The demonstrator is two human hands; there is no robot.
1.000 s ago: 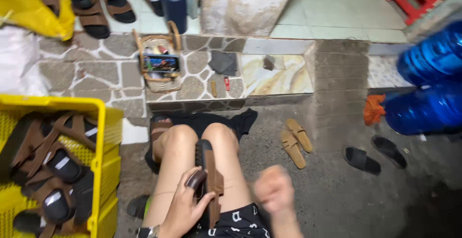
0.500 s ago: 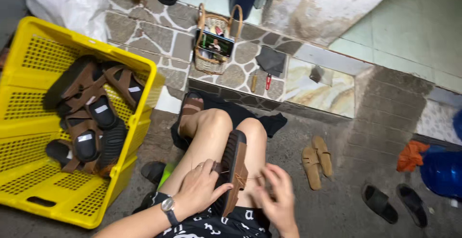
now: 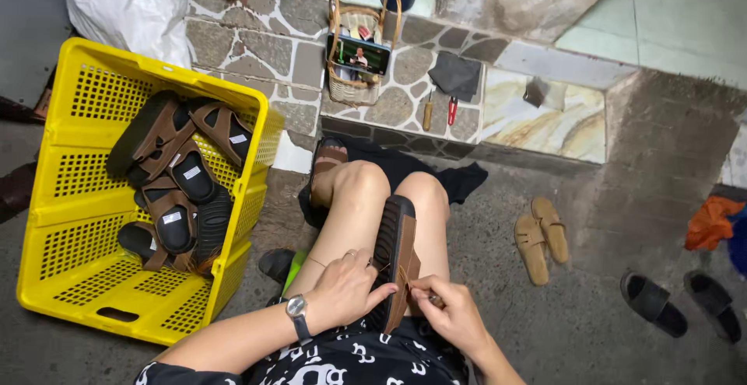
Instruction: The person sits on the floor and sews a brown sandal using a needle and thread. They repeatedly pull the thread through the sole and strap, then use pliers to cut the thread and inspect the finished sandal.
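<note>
- Yellow crate (image 3: 74,222): perforated plastic, standing at the left on the concrete floor (image 3: 591,315); it holds a heap of brown-strapped sandals (image 3: 175,183) with black soles, lying at mixed angles.
- White sack (image 3: 128,4): far left, behind the crate.
- Stone ledge (image 3: 264,50): runs across the far side; on it a small woven basket (image 3: 354,85) with a phone (image 3: 358,53) propped against it, screen lit, a dark cloth (image 3: 457,75) to the right, and two small hand tools (image 3: 440,110) just beside the cloth.
- Loose footwear: a tan pair of slippers (image 3: 541,237) on the floor to the right of the knees; a black pair of slides (image 3: 681,303) further right; an orange cloth (image 3: 712,222) near the right edge.
- Nothing lies between the camera and the hands; the person's bare knees flank the work on both sides.
- Sandal in hand (image 3: 397,264): stands on edge on the lap between the thighs, its length running near to far; thick black ribbed sole to the left, brown upper face to the right.
- Left hand (image 3: 346,292): wristwatch on the wrist, fingers closed against the sole side of the sandal, steadying its near end.
- Right hand (image 3: 451,315): fingertips pinched together at the brown edge of the sandal's near end; what they pinch is too small to tell.
</note>
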